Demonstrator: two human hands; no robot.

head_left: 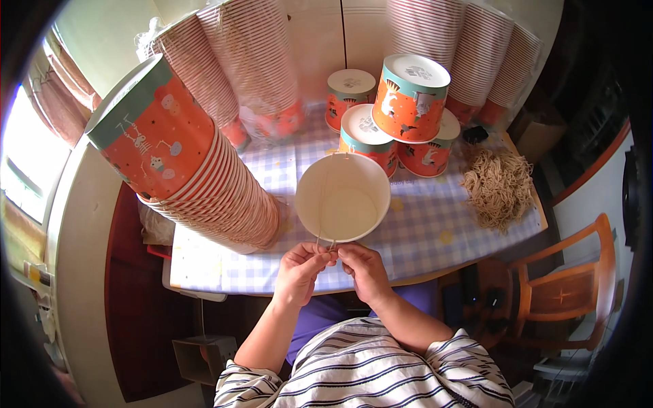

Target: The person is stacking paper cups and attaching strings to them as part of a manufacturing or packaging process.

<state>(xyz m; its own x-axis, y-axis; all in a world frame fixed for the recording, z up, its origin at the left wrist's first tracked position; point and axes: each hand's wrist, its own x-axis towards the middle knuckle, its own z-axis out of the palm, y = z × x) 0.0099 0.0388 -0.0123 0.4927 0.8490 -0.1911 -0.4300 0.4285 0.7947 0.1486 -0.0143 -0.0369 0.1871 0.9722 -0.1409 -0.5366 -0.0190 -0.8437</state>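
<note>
A paper bucket (360,197) with a white inside faces me at the table's near edge, its open mouth towards me. A thin cord (322,211) runs across the mouth from the far rim to the near rim. Just below the near rim, my left hand (299,270) pinches the cord's end between thumb and fingers. Right beside it, my right hand (368,270) is closed on the cord too, the fingertips of both hands almost touching. Whether a knot lies between them is too small to tell.
A tall leaning stack of orange-and-green buckets (224,183) stands at left. Several upside-down buckets (411,102) are grouped behind, one on top of others. A heap of loose cords (500,189) lies at right. Wrapped bucket stacks (252,68) line the wall. A wooden chair (568,292) stands right.
</note>
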